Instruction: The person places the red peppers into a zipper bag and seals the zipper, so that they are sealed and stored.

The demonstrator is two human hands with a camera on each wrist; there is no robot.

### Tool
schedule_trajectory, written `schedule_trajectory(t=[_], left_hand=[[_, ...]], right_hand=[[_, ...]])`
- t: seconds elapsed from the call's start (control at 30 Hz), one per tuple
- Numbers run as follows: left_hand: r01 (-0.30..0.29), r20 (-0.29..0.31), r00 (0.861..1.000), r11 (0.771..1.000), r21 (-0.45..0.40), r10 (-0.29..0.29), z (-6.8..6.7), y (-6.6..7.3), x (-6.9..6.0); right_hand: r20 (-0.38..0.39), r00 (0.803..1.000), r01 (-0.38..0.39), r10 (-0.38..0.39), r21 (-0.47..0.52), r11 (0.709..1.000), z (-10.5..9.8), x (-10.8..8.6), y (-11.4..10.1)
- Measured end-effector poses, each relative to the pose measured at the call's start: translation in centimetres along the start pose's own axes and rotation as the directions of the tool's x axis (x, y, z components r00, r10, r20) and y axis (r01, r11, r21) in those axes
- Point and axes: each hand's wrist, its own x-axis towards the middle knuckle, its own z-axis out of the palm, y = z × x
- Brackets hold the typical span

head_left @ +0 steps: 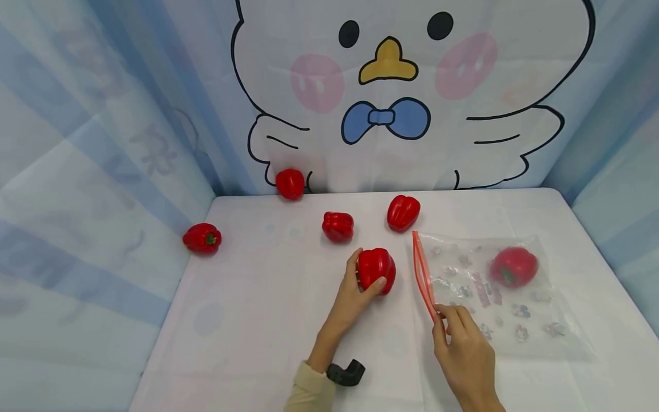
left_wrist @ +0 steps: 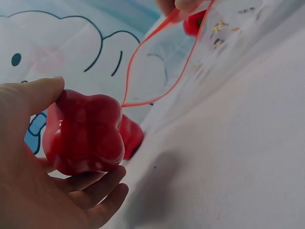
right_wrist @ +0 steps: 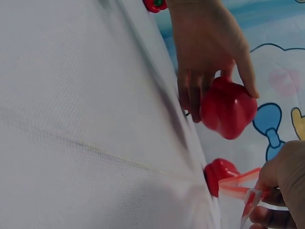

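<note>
My left hand [head_left: 354, 297] grips a red bell pepper [head_left: 377, 271], thumb on one side and fingers on the other. In the left wrist view the lobed end of this bell pepper [left_wrist: 86, 133] faces the camera, and the orange-red rim of the bag [left_wrist: 127, 81] gapes behind it. At the right, my right hand [head_left: 465, 349] pinches the near part of that rim on a clear, printed zip bag [head_left: 494, 320]. One red bell pepper [head_left: 513, 266] lies inside the bag, toward its far end. The held pepper is outside the bag, left of its mouth.
Two more red bell peppers, one [head_left: 337, 226] in the middle and one [head_left: 404, 213] near the bag's mouth, lie on the white table [head_left: 247, 320]. Another pepper [head_left: 290, 184] sits at the back edge, and one [head_left: 202, 238] at the left edge. Printed curtains enclose the table.
</note>
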Motion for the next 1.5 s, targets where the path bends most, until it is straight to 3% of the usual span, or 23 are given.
schedule_trajectory(t=[0.57,1.0,1.27,1.5], left_hand=[[-0.019,0.094,0.995,0.999,-0.05,0.023,2.7,0.9,0.7],[0.02,0.141,0.99,0.999,-0.028,-0.016,4.3,0.7,0.5],[0.005,0.124,0.992,0.997,0.075,-0.014,5.1,0.5,0.5],[-0.064,0.157,0.987,0.975,0.213,0.031,5.6,0.7,0.4]], right_hand=[[0.014,1.0,-0.001,0.001,0.001,1.0,0.1,0.1,-0.1],[0.021,1.0,-0.001,0.001,-0.004,1.0,0.1,0.5,-0.1],[0.005,1.0,0.012,-0.012,0.011,1.0,0.0,0.7,-0.2],[0.013,1.0,0.007,-0.007,0.0,1.0,0.1,0.8,-0.3]])
